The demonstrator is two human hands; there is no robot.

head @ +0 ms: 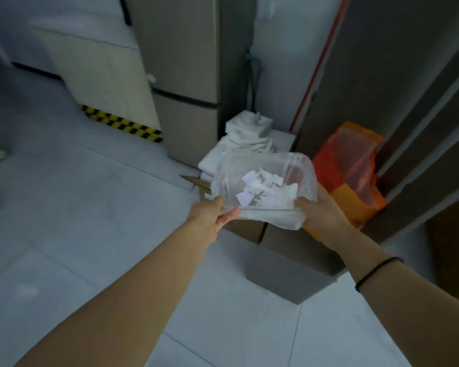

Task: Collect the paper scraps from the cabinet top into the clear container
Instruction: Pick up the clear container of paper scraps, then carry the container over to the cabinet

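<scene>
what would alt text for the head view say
Both hands, left hand and right hand, hold a clear container with paper scraps inside, above cardboard boxes. An orange bag stands behind it.

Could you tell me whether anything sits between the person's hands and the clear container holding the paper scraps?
Nothing visible does. The left hand and right hand each grip the clear plastic container directly at its near rim, with the white paper scraps already lying inside.
</scene>
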